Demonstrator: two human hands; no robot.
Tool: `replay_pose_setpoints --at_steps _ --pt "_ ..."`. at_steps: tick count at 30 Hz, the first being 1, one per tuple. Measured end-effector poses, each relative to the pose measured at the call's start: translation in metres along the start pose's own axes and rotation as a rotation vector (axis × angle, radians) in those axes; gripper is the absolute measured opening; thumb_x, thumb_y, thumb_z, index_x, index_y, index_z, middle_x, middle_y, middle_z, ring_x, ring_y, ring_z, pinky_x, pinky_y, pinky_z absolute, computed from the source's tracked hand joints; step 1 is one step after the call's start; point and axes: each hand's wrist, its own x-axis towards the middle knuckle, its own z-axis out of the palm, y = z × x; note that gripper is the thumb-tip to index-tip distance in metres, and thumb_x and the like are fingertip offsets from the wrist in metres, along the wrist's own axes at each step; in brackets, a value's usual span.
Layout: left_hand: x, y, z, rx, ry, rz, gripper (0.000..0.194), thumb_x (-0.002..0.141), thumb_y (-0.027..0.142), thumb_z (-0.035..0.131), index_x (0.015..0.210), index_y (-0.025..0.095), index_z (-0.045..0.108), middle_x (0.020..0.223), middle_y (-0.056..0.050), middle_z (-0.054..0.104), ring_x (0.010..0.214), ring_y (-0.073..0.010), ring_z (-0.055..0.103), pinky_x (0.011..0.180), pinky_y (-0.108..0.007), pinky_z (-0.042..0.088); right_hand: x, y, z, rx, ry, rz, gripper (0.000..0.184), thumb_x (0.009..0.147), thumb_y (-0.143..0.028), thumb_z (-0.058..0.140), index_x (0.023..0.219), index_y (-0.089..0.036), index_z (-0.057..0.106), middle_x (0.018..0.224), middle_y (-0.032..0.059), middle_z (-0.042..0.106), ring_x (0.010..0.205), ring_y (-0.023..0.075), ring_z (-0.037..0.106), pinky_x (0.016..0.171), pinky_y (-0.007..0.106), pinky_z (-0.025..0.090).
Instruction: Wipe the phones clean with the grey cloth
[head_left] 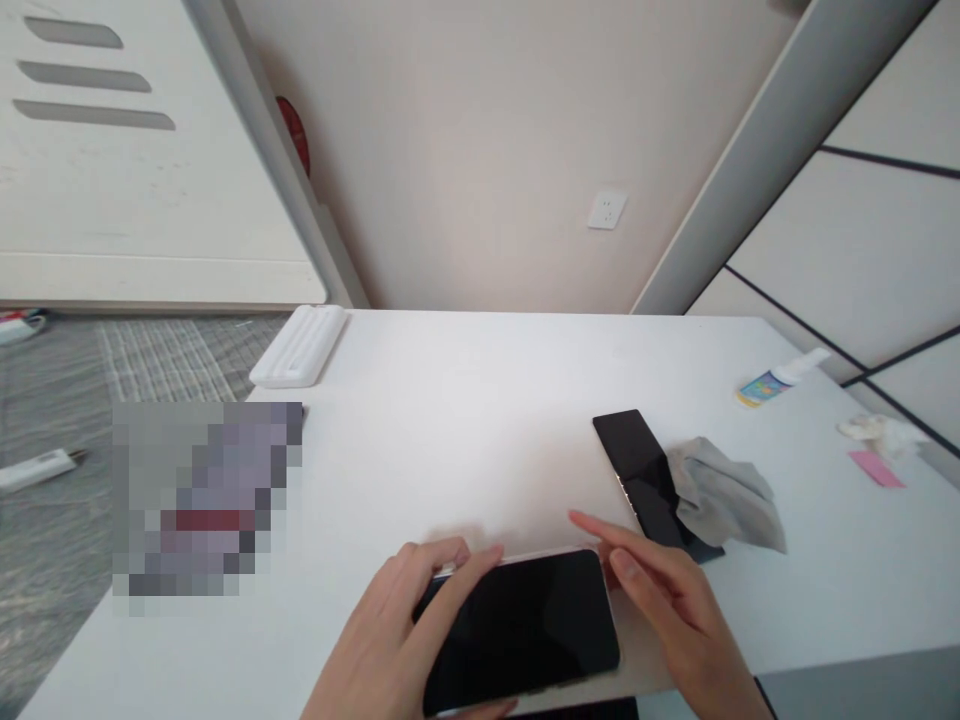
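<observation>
My left hand (397,630) grips the left side of a black-screened smartphone (521,630), with its fingers curled over the phone's top edge. The phone is tilted and its lower edge rests near the white table's front edge (450,430). My right hand (664,600) is at the phone's upper right corner, its fingers spread and extended, and it holds nothing. Beyond that hand, a second black glossy slab (637,475), possibly another phone, lies at an angle. Its lower end is partly hidden by my right hand, and a crumpled grey cloth (724,495) overlaps its right side.
A small spray bottle (784,378) lies at the table's right, near a crumpled tissue (877,432) and a pink slip (876,468). A white ribbed case (298,345) sits at the far left corner. A pixelated patch (206,500) covers the table's left edge.
</observation>
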Motion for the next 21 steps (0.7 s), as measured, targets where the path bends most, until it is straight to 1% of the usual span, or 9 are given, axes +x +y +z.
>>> replay_pose_setpoints --at_steps 2,4,6,10,13,16,19,21 --pt "0.004 -0.001 -0.001 0.012 -0.009 0.02 0.106 0.064 0.04 0.098 0.155 0.03 0.045 0.135 -0.008 0.068 0.119 -0.0268 0.073 0.102 -0.032 0.061 -0.003 0.001 -0.006 -0.001 -0.005 0.039 0.034 0.106 -0.05 0.058 0.123 -0.031 0.081 0.113 0.0065 0.08 0.096 0.0234 0.076 0.078 0.029 0.063" --pt "0.007 -0.002 -0.001 0.014 -0.03 0.039 0.104 0.065 0.049 0.098 0.154 0.031 0.047 0.132 -0.007 0.069 0.116 -0.026 0.074 0.099 -0.031 0.062 -0.004 0.0 -0.01 0.014 -0.035 0.061 0.034 0.105 -0.051 0.06 0.117 -0.029 0.083 0.111 0.0081 0.08 0.099 0.0251 0.075 0.077 0.031 0.061" --pt "0.009 -0.003 -0.001 0.009 -0.034 0.064 0.101 0.068 0.054 0.095 0.154 0.031 0.047 0.128 -0.007 0.07 0.113 -0.025 0.076 0.095 -0.029 0.063 -0.004 0.0 -0.012 0.047 -0.074 0.074 0.034 0.105 -0.05 0.06 0.116 -0.027 0.083 0.111 0.0091 0.079 0.098 0.0257 0.074 0.077 0.032 0.06" --pt "0.008 -0.005 -0.002 0.025 -0.031 0.09 0.098 0.07 0.052 0.094 0.154 0.029 0.049 0.125 -0.007 0.07 0.108 -0.0234 0.076 0.091 -0.027 0.064 -0.005 0.005 -0.013 0.048 -0.096 0.083 0.031 0.104 -0.047 0.062 0.116 -0.028 0.082 0.106 0.0082 0.078 0.091 0.0235 0.071 0.081 0.034 0.057" --pt "0.009 -0.005 -0.004 0.027 -0.037 0.106 0.092 0.073 0.051 0.091 0.152 0.028 0.051 0.123 -0.007 0.07 0.105 -0.0218 0.076 0.087 -0.025 0.064 -0.007 0.011 -0.014 0.044 -0.12 0.079 0.026 0.103 -0.043 0.063 0.117 -0.03 0.081 0.111 0.0074 0.077 0.099 0.0243 0.071 0.088 0.035 0.055" --pt "0.01 -0.005 -0.006 0.052 -0.036 0.14 0.084 0.08 0.056 0.086 0.151 0.027 0.052 0.121 -0.008 0.07 0.105 -0.0217 0.076 0.087 -0.026 0.064 -0.007 0.012 -0.013 0.086 -0.134 0.072 0.023 0.101 -0.034 0.064 0.118 -0.03 0.079 0.115 0.0062 0.076 0.105 0.0234 0.07 0.094 0.034 0.054" --pt "0.009 -0.006 -0.007 0.107 -0.014 0.18 0.076 0.087 0.06 0.079 0.149 0.026 0.054 0.119 -0.008 0.071 0.106 -0.0224 0.075 0.088 -0.028 0.065 -0.005 0.01 -0.009 0.104 -0.16 0.059 0.023 0.097 -0.025 0.062 0.113 -0.028 0.078 0.108 0.0044 0.076 0.098 0.0201 0.07 0.092 0.031 0.053" --pt "0.007 -0.006 -0.007 0.129 -0.007 0.2 0.073 0.088 0.062 0.077 0.147 0.025 0.056 0.118 -0.007 0.072 0.107 -0.0226 0.075 0.089 -0.029 0.064 -0.004 0.008 -0.007 0.101 -0.158 0.046 0.024 0.093 -0.021 0.061 0.108 -0.027 0.078 0.102 0.0038 0.075 0.094 0.0188 0.07 0.088 0.029 0.054"
